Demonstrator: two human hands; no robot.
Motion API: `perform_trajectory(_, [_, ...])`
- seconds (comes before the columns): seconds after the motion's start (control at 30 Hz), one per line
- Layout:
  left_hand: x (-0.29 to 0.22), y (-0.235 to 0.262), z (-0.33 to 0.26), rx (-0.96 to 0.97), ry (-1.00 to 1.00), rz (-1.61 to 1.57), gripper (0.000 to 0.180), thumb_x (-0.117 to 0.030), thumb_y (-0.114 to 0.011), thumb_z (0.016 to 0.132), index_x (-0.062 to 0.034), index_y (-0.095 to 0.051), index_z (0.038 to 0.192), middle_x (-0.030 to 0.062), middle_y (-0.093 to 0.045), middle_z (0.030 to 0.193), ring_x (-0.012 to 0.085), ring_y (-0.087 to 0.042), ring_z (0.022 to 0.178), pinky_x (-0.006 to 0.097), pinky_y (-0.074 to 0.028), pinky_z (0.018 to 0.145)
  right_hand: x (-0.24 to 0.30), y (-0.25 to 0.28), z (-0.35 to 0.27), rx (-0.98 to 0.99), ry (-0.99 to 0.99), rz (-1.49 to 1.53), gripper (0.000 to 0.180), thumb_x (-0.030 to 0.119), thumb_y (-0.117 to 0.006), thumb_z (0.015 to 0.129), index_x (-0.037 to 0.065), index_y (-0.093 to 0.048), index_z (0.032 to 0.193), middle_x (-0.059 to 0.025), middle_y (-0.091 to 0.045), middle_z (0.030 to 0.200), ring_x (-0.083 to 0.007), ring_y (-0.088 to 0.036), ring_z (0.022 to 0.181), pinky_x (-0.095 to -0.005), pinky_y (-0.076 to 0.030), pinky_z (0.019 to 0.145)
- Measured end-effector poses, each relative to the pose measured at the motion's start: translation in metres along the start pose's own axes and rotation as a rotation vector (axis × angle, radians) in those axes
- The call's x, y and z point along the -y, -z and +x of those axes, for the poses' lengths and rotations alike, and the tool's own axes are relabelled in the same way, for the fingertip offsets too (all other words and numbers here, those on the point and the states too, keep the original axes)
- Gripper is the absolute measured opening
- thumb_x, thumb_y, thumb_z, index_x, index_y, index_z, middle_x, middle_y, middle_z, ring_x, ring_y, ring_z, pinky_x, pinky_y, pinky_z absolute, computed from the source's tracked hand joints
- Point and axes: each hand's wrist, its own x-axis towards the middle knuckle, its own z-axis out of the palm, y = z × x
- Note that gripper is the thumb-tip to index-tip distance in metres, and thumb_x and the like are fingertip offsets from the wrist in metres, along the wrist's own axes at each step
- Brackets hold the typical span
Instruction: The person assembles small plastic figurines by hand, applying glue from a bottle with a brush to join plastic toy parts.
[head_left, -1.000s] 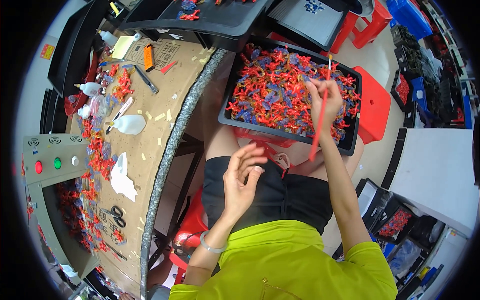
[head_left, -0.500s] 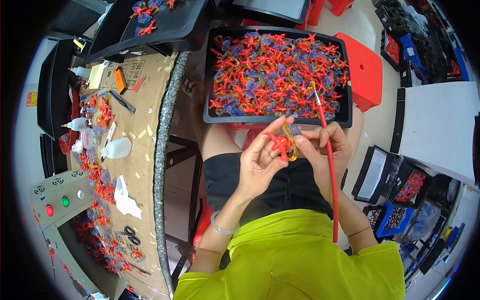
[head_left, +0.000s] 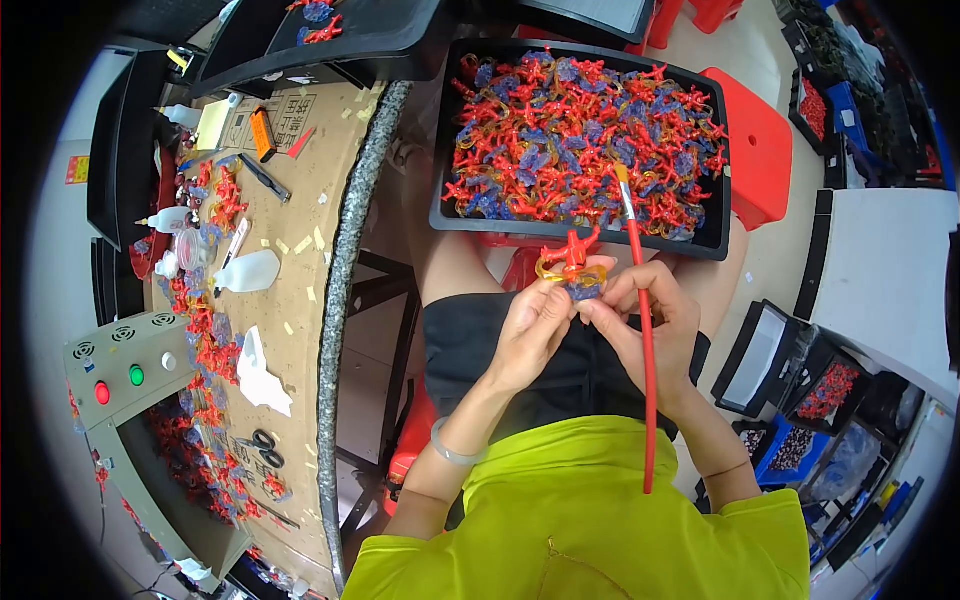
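A small toy figurine (head_left: 573,256), red with an amber swirl and a translucent blue base, is held upright between my hands over my lap. My left hand (head_left: 534,333) pinches it from the left between thumb and fingers. From the other side, the thumb and fingertips of my right hand (head_left: 658,325) close on its base. A red-handled paintbrush (head_left: 650,410) also rests in my right hand, bristles pointing away from me over the tray. Just beyond lies a black tray (head_left: 484,225) heaped with similar figurines (head_left: 590,140).
On the left, a cardboard-topped workbench (head_left: 300,340) carries a white bottle (head_left: 248,271), scissors (head_left: 262,447), an orange cutter (head_left: 263,133) and more figurines. A grey control box (head_left: 130,370) stands there. Red stool (head_left: 755,160) sits behind the tray; bins (head_left: 790,440) line the right.
The figurine has been turned from lying sideways to upright, its blue base now toward me. My left hand has closed in around it. The whole view has shifted slightly.
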Motion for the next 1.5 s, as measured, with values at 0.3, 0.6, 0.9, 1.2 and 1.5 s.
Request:
perform_trajectory(0.3, [-0.012,-0.002,0.005,-0.012,0.055,-0.209,0.057,-0.041,-0.033,0.101,0.0081,-0.044,0.127,0.0098,-0.057,0.101,0.014,-0.052,0.089,0.025,-0.039,0.074,0.012,0.051,0.023,-0.009,0.196,0.08,0.048,0.04,-0.052,0.094,-0.004,-0.061,0.109,-0.0097,-0.064,0.085,-0.0109,-0.055,0.066,-0.0226,-0.044,0.06])
perform_trajectory(0.6, [-0.012,-0.004,0.002,0.008,0.039,-0.261,0.055,-0.04,-0.028,0.102,0.0083,-0.047,0.121,0.0096,-0.054,0.093,0.0157,-0.049,0.083,0.028,-0.041,0.076,0.03,0.045,0.034,0.132,0.512,-0.091,0.028,0.026,-0.063,0.087,-0.001,-0.066,0.087,-0.0108,-0.064,0.079,-0.0179,-0.058,0.065,-0.0264,-0.044,0.057])
perform_trajectory(0.9, [-0.022,-0.014,0.0,-0.1,0.152,-0.369,0.054,-0.039,-0.027,0.102,0.0078,-0.051,0.115,0.009,-0.053,0.089,0.0152,-0.047,0.077,0.028,-0.04,0.07,0.024,0.042,0.039,0.061,0.409,0.043,0.02,0.016,-0.062,0.089,-0.003,-0.064,0.082,-0.0086,-0.064,0.074,-0.0165,-0.059,0.063,-0.0264,-0.043,0.056])
perform_trajectory(1.2, [-0.016,-0.006,-0.008,0.016,0.11,-0.004,0.054,-0.043,-0.031,0.101,0.0054,-0.049,0.115,0.008,-0.053,0.09,0.0132,-0.046,0.077,0.026,-0.04,0.071,0.032,0.05,0.039,0.131,0.285,0.269,0.018,0.014,-0.062,0.088,-0.002,-0.065,0.082,-0.0094,-0.063,0.074,-0.0168,-0.057,0.061,-0.0255,-0.042,0.055])
perform_trajectory(1.5, [-0.015,-0.002,-0.009,0.073,0.102,-0.207,0.052,-0.042,-0.033,0.101,0.0062,-0.049,0.115,0.008,-0.052,0.092,0.0134,-0.045,0.077,0.027,-0.039,0.072,0.03,0.054,0.041,0.083,0.402,0.108,0.027,0.02,-0.058,0.092,-0.004,-0.063,0.081,-0.0099,-0.063,0.075,-0.0118,-0.054,0.056,-0.0228,-0.04,0.053])
